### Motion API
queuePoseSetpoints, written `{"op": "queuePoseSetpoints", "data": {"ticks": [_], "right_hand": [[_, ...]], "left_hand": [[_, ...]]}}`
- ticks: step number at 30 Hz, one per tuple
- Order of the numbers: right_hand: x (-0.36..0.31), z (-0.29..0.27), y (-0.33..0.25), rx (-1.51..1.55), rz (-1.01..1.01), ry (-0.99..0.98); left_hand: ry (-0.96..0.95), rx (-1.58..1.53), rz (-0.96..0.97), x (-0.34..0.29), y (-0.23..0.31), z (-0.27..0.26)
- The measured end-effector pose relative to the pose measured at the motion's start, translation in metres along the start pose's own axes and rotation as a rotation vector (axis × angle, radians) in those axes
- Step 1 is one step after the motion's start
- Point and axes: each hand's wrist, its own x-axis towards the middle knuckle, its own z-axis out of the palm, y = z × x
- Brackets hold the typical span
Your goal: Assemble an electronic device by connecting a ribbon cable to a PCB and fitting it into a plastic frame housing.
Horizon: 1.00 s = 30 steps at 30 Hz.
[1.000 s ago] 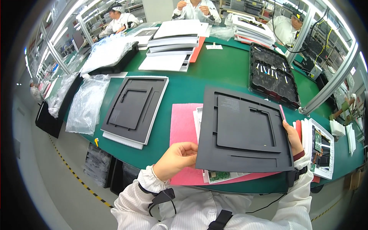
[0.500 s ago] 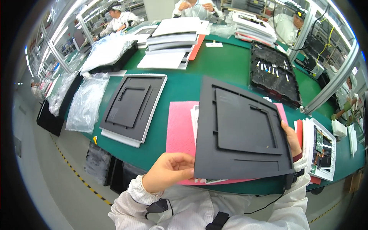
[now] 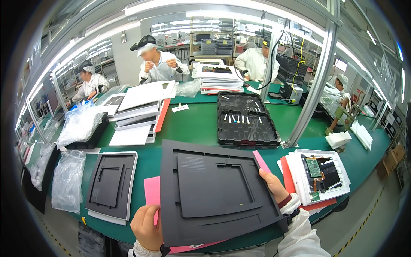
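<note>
The held panel (image 3: 216, 188) is between the person's left hand (image 3: 147, 227) and right hand (image 3: 275, 185), above a mat (image 3: 152, 192). Left lies a second panel (image 3: 107, 184) (a plastic bag (image 3: 68, 182) farther left); right, an opened device (image 3: 329, 174). Behind, a stack (image 3: 141, 96) stands left of a tray (image 3: 245, 137) holding strips (image 3: 243, 119).

matt black plastic-looking panel (image 3: 209, 192), matt pink foam-like sheet (image 3: 152, 192), smooth green tabletop (image 3: 188, 128), glossy crinkled clear plastic bag (image 3: 68, 182), shiny black plastic tray (image 3: 246, 136), smooth silvery metal post (image 3: 311, 85), white cloth sleeve (image 3: 302, 235)
</note>
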Motion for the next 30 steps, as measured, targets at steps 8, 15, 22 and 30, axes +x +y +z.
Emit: {"op": "queuePoseSetpoints", "data": {"ticks": [8,15,22,30], "right_hand": [[-0.004,0.02,0.003,0.007,-0.034,-0.008],[-0.011,0.024,0.003,0.015,-0.032,-0.004],[-0.012,0.027,0.003,0.003,-0.031,0.012],[-0.009,0.02,0.007,-0.003,-0.033,-0.004]], "left_hand": [[0.206,0.157,-0.008,0.014,-0.015,0.019],[0.269,0.156,0.0,0.021,-0.021,0.027],[0.307,0.218,0.046,0.023,-0.024,0.033],[0.131,0.057,-0.06,0.016,-0.022,0.03]]}}
